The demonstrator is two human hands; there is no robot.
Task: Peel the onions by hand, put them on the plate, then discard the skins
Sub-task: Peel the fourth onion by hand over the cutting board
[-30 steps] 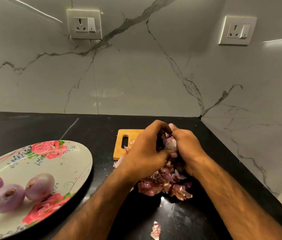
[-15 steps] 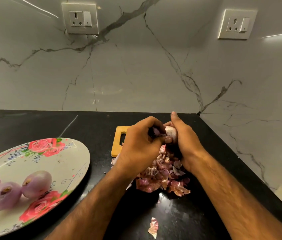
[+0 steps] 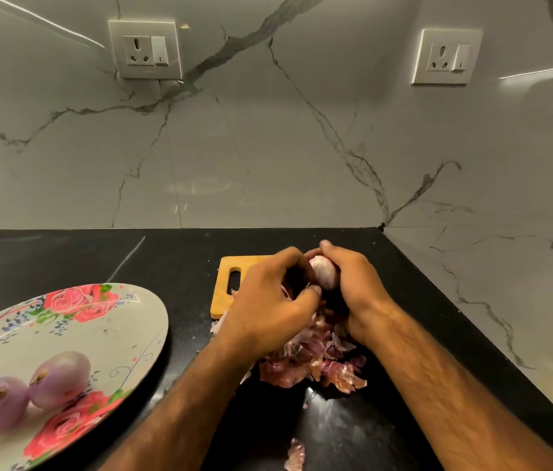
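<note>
Centre frame: right hand (image 3: 361, 288) cups onion (image 3: 324, 274), fingers curled round it. Left hand (image 3: 268, 302) pinches skin (image 3: 288, 291). Both held over skin pile (image 3: 315, 365), probably so the scraps collect there.

round cream plate (image 3: 122, 334): red-pink rose print, green leaves; peeled onions (image 3: 59, 377) on it pale purple; stone counter (image 3: 64, 260) black; marble wall (image 3: 268, 147) grey-white, dark veins; small wooden board (image 3: 224, 283) tan; papery skins pile (image 3: 319, 365) pink-brown
</note>
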